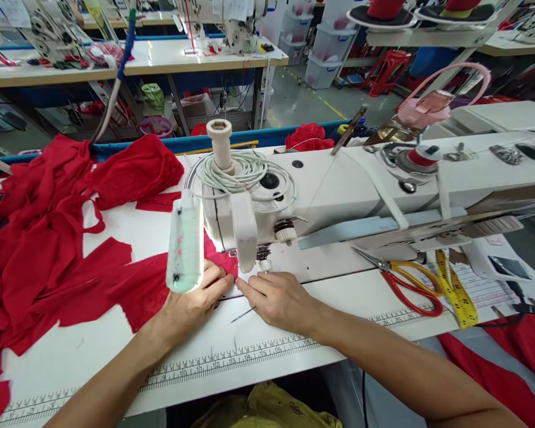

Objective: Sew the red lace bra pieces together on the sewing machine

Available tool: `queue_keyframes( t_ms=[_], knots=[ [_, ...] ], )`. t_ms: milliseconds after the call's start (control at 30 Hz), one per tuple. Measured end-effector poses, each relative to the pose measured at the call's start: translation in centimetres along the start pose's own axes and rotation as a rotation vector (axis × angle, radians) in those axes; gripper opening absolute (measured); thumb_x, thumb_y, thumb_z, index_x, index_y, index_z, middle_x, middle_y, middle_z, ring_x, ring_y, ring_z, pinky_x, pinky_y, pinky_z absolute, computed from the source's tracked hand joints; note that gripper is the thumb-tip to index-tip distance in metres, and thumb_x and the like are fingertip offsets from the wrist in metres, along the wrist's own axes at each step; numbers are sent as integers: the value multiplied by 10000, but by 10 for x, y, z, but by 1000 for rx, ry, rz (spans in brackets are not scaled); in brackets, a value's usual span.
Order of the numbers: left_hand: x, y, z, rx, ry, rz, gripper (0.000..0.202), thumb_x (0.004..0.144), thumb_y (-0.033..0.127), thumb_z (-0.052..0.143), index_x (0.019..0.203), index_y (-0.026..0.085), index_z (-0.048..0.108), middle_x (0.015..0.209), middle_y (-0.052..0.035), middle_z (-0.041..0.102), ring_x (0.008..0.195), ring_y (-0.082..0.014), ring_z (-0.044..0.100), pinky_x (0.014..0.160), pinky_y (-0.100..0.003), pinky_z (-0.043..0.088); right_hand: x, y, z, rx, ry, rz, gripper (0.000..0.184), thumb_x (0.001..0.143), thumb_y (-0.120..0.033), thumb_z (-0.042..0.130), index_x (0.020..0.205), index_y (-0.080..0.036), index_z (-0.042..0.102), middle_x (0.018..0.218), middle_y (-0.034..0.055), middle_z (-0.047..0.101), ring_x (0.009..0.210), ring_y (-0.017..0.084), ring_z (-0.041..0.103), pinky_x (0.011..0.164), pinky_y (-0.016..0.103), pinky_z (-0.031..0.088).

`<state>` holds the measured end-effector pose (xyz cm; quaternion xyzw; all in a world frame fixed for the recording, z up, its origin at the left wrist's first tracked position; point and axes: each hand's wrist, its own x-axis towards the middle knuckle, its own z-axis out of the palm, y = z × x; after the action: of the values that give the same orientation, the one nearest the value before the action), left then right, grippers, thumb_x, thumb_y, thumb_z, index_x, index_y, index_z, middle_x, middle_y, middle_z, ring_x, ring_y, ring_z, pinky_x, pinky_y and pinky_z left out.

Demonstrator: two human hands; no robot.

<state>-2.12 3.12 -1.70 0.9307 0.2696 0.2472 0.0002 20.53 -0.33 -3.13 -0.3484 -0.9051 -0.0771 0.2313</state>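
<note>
A white sewing machine (339, 190) stands across the table. A piece of red fabric (138, 285) lies under its needle area. My left hand (191, 303) rests flat on this fabric, fingers stretched toward the presser foot (263, 261). My right hand (279, 297) lies flat on the table just right of the fabric's edge, its fingertips touching the red cloth near the needle. A thin metal pin or tool (243, 315) lies on the table between my hands. A small lamp (185, 244) on the machine hides part of my left hand.
A heap of red fabric pieces (40, 238) covers the table's left side. Red-handled scissors (410, 285) and a yellow tape measure (457, 294) lie to the right. A printed ruler (232, 356) runs along the table's front edge. Other sewing tables stand behind.
</note>
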Motion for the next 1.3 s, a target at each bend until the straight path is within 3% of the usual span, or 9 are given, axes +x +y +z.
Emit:
queue_keyframes(
  t_ms=[200, 333, 467, 567, 733, 900, 1033, 1167, 1300],
  knots=[
    [1, 3, -3, 112, -34, 45, 246, 967, 31, 454, 1094, 124, 643, 940, -67, 695, 841, -230, 562, 724, -385, 402, -3, 5, -4, 96, 4, 83, 219, 935, -115, 465, 1039, -131, 657, 708, -1, 593, 635, 144, 492, 573, 296, 371],
    [0, 6, -2, 179, -41, 81, 238, 962, 6, 475, 1123, 93, 627, 944, -60, 695, 892, -231, 563, 770, -382, 420, -3, 7, -4, 154, 14, 123, 283, 929, -99, 470, 1162, -132, 627, 773, 9, 624, 670, 141, 526, 605, 275, 383],
    [-2, 6, 0, 197, -20, 83, 246, 964, 4, 477, 1148, 92, 613, 954, -68, 699, 882, -231, 579, 727, -371, 413, 1, 5, -4, 155, -34, 101, 308, 955, -126, 471, 1231, -126, 609, 793, 9, 645, 672, 145, 529, 569, 282, 365],
    [-6, 4, -1, 144, -38, 60, 275, 955, 1, 467, 1177, 95, 600, 957, -80, 692, 833, -222, 594, 712, -378, 413, 3, 2, -3, 96, -84, 90, 275, 953, -120, 462, 1168, -131, 632, 770, 7, 640, 647, 144, 510, 558, 287, 353],
    [-8, -2, -7, 112, -120, 38, 330, 942, 24, 441, 1219, 130, 585, 1077, -115, 664, 890, -247, 608, 812, -442, 451, 6, 1, -2, -23, -77, 35, 242, 943, -68, 453, 1096, -129, 630, 748, 4, 615, 620, 136, 506, 523, 303, 333],
    [-8, 0, -5, 157, -148, 86, 381, 903, -26, 370, 1209, 90, 565, 952, -105, 661, 761, -216, 582, 796, -442, 449, 13, 10, -4, -27, -69, -61, 201, 948, -61, 447, 970, -137, 633, 709, -11, 590, 545, 119, 466, 458, 311, 243],
    [-7, 1, 0, 116, -104, 50, 316, 926, 6, 414, 1164, 131, 582, 1025, -97, 663, 809, -231, 583, 803, -435, 429, 12, 12, -1, 10, -14, -59, 195, 950, -90, 466, 1024, -120, 645, 714, 1, 604, 594, 126, 506, 471, 303, 276],
    [-1, 0, 0, 5, -74, -67, 167, 987, 176, 506, 1128, 159, 593, 986, -89, 648, 869, -252, 582, 837, -428, 423, 7, 8, 3, 27, -19, -25, 244, 951, -97, 444, 1090, -105, 644, 752, 27, 624, 649, 140, 530, 508, 296, 333],
    [5, -2, 0, -66, -83, -116, 164, 984, 126, 457, 1014, 172, 611, 923, -76, 631, 818, -227, 566, 789, -384, 409, 5, 8, 3, 56, -7, 9, 249, 936, -114, 449, 1073, -124, 657, 741, 15, 613, 628, 140, 499, 521, 291, 340]
  ],
)
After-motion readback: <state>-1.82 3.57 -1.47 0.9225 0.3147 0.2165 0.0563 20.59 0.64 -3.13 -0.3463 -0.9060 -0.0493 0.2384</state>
